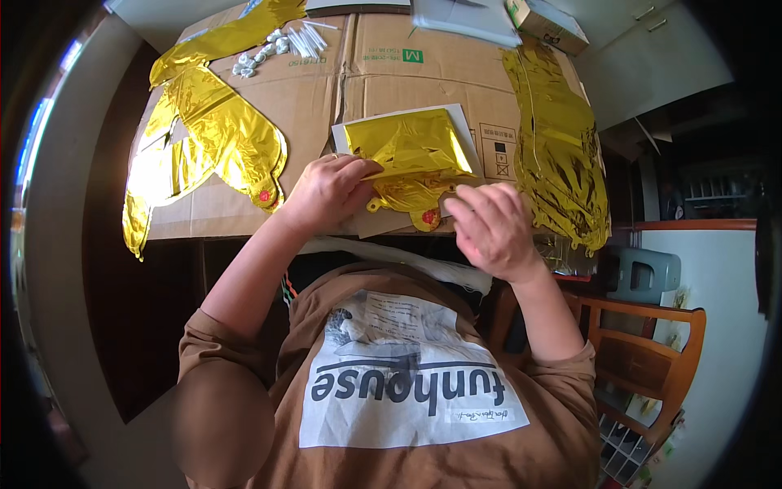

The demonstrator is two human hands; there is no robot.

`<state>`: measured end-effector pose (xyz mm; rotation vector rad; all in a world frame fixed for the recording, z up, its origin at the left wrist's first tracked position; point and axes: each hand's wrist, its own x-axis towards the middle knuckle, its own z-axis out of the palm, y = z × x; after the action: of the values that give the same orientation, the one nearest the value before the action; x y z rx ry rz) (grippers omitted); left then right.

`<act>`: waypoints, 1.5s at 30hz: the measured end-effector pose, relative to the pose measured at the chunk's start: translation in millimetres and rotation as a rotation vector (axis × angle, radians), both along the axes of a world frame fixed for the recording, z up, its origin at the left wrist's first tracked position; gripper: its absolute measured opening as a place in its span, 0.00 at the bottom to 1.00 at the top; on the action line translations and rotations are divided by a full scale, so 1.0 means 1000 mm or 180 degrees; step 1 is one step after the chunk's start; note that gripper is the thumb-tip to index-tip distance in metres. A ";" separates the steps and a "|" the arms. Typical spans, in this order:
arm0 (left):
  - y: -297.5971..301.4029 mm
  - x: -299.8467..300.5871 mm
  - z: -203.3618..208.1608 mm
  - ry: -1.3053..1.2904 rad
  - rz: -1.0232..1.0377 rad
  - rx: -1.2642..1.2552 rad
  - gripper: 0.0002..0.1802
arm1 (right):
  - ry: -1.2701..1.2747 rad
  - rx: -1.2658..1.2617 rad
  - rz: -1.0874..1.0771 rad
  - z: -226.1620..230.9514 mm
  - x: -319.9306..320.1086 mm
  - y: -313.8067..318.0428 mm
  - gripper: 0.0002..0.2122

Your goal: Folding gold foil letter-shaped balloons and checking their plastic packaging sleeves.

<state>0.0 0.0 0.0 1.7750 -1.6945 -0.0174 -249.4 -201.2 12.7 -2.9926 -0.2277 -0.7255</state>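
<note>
A gold foil balloon (403, 147), flat and folded, lies on a white sheet (340, 140) near the table's front edge. Its lower end, with a red round mark, hangs toward me below the fold. My left hand (332, 191) is closed on the balloon's left side, fingertips at the fold line. Just right of the balloon's lower end is my right hand (493, 228), fingers loosely bent and thumb apart, with nothing seen in it. Another gold foil balloon (232, 134) lies spread out to the left, also bearing a red mark.
Cardboard (309, 90) covers the table. More gold foil (558, 147) drapes over the right side. White sticks (308, 41) and small white pieces (247, 65) lie at the back left. A box (550, 26) stands at the back right. A wooden chair (643, 359) is beside me.
</note>
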 end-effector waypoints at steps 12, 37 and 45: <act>0.005 -0.001 0.004 0.0073 -0.0160 0.0060 0.13 | 0.0370 0.0455 0.0219 -0.006 0.016 0.028 0.18; 0.001 -0.001 0.003 0.0142 -0.0061 0.0098 0.13 | 0.0024 0.0206 0.0109 0.000 0.046 0.033 0.13; -0.003 -0.005 0.001 -0.0128 -0.0110 0.0030 0.21 | -0.0133 0.0055 0.0330 -0.007 0.051 0.030 0.11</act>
<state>-5.1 -3.0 0.9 1.7637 -1.7562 -0.0050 -198.0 -171.6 5.2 -2.9259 -0.3732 -0.7752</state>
